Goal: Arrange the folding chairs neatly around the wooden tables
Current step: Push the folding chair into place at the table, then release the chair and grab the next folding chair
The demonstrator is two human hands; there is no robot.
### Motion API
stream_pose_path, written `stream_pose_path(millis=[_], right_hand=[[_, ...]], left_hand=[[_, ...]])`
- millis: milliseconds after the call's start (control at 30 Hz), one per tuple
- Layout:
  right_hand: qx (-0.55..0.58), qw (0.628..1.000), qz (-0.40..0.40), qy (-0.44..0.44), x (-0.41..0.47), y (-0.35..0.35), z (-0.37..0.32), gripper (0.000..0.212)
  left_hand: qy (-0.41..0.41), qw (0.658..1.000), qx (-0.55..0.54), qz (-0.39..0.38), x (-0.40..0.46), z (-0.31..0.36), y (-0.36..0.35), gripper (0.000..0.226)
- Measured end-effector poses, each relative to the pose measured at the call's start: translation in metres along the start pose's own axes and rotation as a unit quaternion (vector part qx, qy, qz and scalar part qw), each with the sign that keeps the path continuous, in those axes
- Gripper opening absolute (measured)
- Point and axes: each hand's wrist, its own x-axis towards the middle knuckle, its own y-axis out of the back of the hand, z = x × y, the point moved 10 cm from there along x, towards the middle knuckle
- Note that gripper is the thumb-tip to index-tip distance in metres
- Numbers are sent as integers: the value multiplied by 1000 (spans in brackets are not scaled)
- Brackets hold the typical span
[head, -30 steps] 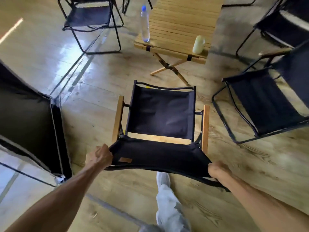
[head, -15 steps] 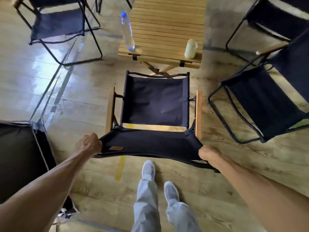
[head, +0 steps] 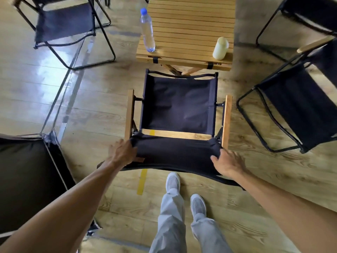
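Observation:
A black canvas folding chair (head: 178, 103) with wooden armrests stands on the floor straight in front of me. It faces the short end of the slatted wooden table (head: 191, 24), and its front bar sits just short of the table's edge. My left hand (head: 122, 152) lies on the left end of the chair's backrest with its fingers spread. My right hand (head: 228, 161) lies flat on the right end, fingers also apart. Neither hand is closed around the fabric.
A water bottle (head: 147, 31) and a cream cup (head: 220, 48) stand on the table's near end. More black chairs stand at top left (head: 63, 24), at right (head: 299, 110) and at top right (head: 310, 11). Black fabric (head: 23, 179) fills the lower left. A yellow tape strip (head: 142, 181) marks the floor by my feet.
The chair has moved forward until it almost meets the table end, and I have stepped after it. Both hands went from closed fists on the backrest to spread fingers.

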Motion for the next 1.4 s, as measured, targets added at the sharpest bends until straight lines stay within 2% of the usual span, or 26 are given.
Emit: stream_pose_path(millis=[100, 167, 233, 400, 533, 667, 733, 833, 967, 1100, 1267, 1400], right_hand=[[33, 992, -8, 118, -14, -1, -48, 69], [49, 987, -46, 147, -29, -15, -70, 71], [44, 982, -71, 168, -46, -31, -85, 72], [-50, 977, -45, 203, -65, -52, -89, 67], [-69, 976, -38, 203, -67, -54, -89, 67], [-60, 978, -36, 195, -71, -48, -91, 65], [-54, 978, -19, 199, -72, -39, -98, 64], [-28, 979, 1, 204, -76, -20, -118, 66], [4, 972, 44, 230, -78, 18, -179, 67], [9, 968, 59, 244, -73, 42, -269, 69], [66, 971, 46, 225, -51, 69, -397, 69], [78, 959, 69, 264, -25, 89, -513, 63]], left_hand=[[-97, 990, -81, -59, -12, 62, -13, 50], [-133, 983, -88, -95, -29, 96, -29, 57], [-160, 978, -68, -118, -46, 116, -49, 54], [-176, 981, 2, -81, -66, 119, -70, 56], [-193, 980, 20, -43, -83, 125, -61, 44], [-172, 984, 7, -40, -86, 117, -56, 47], [-158, 987, -19, -23, -83, 105, -43, 52], [-177, 984, -33, 19, -78, 86, -10, 43], [-194, 976, -69, 73, -57, 47, 48, 50], [-203, 971, -80, 99, -18, -8, 94, 50], [-203, 967, -126, 92, 56, -93, 131, 53], [-187, 964, -158, 107, 118, -175, 171, 51]])
